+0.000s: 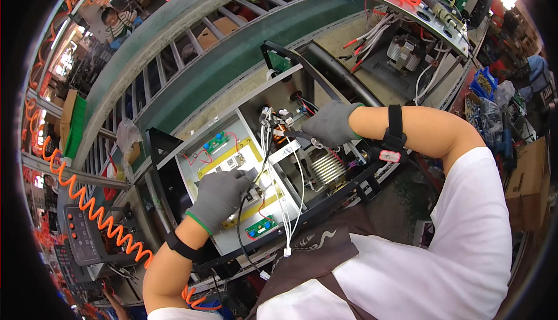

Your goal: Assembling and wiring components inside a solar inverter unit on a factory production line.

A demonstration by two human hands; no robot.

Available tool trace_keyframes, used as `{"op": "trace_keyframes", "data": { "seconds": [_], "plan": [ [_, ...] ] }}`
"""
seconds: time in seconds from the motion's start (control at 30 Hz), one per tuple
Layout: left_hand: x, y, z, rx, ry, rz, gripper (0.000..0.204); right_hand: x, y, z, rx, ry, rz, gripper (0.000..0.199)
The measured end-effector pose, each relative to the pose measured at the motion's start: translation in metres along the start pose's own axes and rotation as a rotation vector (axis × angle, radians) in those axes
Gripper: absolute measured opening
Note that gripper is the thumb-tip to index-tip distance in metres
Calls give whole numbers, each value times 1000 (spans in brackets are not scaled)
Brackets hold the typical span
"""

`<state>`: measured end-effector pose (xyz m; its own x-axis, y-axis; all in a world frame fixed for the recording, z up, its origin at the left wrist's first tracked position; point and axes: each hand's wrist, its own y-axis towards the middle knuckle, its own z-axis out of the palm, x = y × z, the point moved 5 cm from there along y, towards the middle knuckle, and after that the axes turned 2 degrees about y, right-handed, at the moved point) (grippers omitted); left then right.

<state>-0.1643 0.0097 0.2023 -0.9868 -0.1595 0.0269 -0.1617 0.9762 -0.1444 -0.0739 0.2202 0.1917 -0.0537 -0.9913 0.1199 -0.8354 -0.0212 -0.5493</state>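
Both hands wear grey gloves and work over an open black-framed electrical chassis (192, 189). My left hand (220, 197) is over its left compartment, fingers pinched beside a thin black wire (240, 209) and a white plate (231, 162) with yellow strips; what the fingertips grip is hidden. My right hand (332, 125) reaches over the right compartment, fingers curled by a bundle of wires and metal terminals (268, 117). Something dark and narrow shows at its fingertips. A ribbed metal coil (329, 168) sits below the right hand. White wires (285, 215) hang across the chassis front to a white connector (287, 252).
Small green circuit boards (260, 227) are fixed in the left compartment. A roller conveyor (174, 58) curves behind. At the far right stands another unit with a metal panel (421, 21) and loose cables. A coiled orange hose (96, 207) and black control box (87, 233) are at left.
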Motion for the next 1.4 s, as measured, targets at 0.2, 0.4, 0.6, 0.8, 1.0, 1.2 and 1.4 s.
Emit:
{"op": "trace_keyframes", "data": {
  "seconds": [0.2,0.4,0.6,0.8,1.0,1.2,1.4],
  "plan": [
    [12,-2,20,204,88,144,20,4,-1,1,-14,-22,-3,25],
    [18,-2,-1,25,-184,146,22,3,-4,3,-50,-2,-2,28],
    [16,-4,-5,18,-223,-201,23,2,-3,1,11,-9,-12,29],
    [18,1,0,60,-184,-230,19,1,0,0,-6,-1,-25,26],
    [11,5,2,230,8,46,31,-1,4,6,-3,-3,-25,24],
    [16,9,4,337,20,109,38,-6,6,12,-22,-2,-46,24],
    [10,10,2,298,27,-68,32,-9,13,18,-26,-38,-27,24]
  ]
}}
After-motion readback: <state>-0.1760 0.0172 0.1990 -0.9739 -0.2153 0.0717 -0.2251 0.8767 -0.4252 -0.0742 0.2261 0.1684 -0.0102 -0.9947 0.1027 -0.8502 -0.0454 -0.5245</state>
